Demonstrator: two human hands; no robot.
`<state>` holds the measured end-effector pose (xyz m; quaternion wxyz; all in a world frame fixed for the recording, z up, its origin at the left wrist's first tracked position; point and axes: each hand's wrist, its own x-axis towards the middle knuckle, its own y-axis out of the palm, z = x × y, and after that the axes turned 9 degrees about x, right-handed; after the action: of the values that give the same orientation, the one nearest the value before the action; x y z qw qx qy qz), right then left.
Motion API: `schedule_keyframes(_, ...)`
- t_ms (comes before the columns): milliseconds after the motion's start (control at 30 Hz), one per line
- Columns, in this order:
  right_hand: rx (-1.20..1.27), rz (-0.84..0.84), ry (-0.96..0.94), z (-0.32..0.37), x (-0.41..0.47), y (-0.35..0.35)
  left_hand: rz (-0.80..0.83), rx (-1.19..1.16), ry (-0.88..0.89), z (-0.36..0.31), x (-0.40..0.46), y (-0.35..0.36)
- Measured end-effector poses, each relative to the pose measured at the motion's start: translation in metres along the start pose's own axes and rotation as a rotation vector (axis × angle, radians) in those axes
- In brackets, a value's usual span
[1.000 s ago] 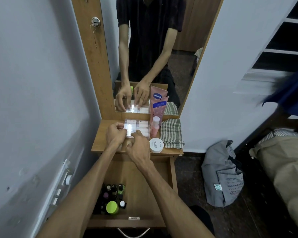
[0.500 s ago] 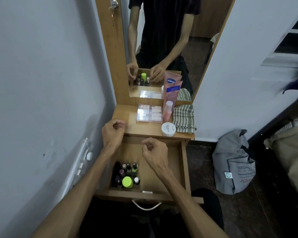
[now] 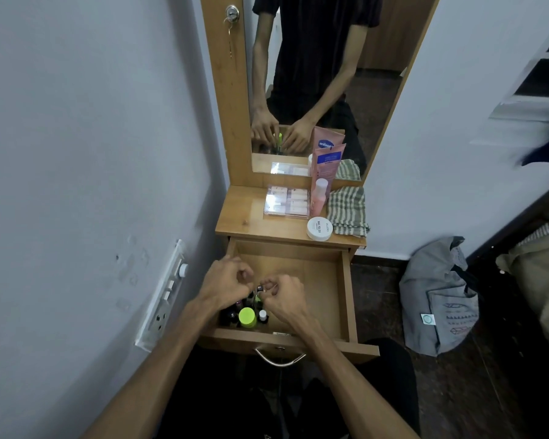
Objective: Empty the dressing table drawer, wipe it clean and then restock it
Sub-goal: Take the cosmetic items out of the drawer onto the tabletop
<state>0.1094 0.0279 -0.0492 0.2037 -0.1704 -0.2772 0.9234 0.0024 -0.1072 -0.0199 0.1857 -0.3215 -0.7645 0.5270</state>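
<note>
Now both hands are down in the open drawer (image 3: 330, 280), over the cluster of small bottles (image 3: 235, 315) packed into its front left corner. The left hand (image 3: 224, 285) is curled, fingers bent in toward the palm above the dark caps. The right hand (image 3: 284, 299) sits just beside it, fingertips pinched around something small between the two hands, possibly the cap of one bottle, though the view there is too cramped to be sure what either hand actually has hold of. A bright green lid (image 3: 247, 316) stands out at the front of the cluster, with a white-capped bottle (image 3: 263, 315) right beside it. The rest of the drawer floor, to the right and back, is bare wood. A curved metal handle (image 3: 279, 359) hangs on the drawer's front.

Up on the tabletop (image 3: 238, 217) lies a clear flat case (image 3: 287, 202) with pale rows inside. Just to its right a pink tube (image 3: 325, 172) stands upright against the mirror (image 3: 377, 74), with a small pink bottle (image 3: 319, 198) in front of it. A round white jar (image 3: 319, 229) sits at the table's front edge, touching a folded striped cloth (image 3: 347, 210). The mirror shows a person in a dark shirt, both hands together over the bottles. On the left wall there is a white switch plate (image 3: 165, 296), and a grey bag (image 3: 438, 296) slumps on the dark floor to the right.
</note>
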Motion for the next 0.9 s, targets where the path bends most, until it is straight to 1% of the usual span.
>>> schedule_keyframes(133, -0.04, 0.002, -0.031, 0.001, 0.001, -0.001, 0.054, 0.116, 0.033, -0.005, 0.0, 0.003)
schedule_keyframes(300, -0.083, -0.023, -0.075, -0.002, 0.004, -0.005, 0.069, 0.115, -0.009, -0.002, 0.002, 0.008)
schedule_keyframes(367, -0.082, -0.036, -0.096, -0.003, 0.004, -0.009, 0.06, 0.081, -0.023, -0.001, 0.003, 0.009)
schedule_keyframes(600, -0.047, -0.129, -0.181, -0.001, 0.007, -0.03, -0.018, -0.083, -0.011, -0.01, 0.01, 0.0)
schedule_keyframes(700, -0.011, -0.165, -0.228, 0.01, 0.01, -0.043, -0.083, -0.169, 0.004, -0.011, 0.018, -0.013)
schedule_keyframes(900, 0.058, -0.211, -0.322, 0.045, 0.025, -0.064, -0.207, -0.203, 0.046, -0.013, 0.041, -0.054)
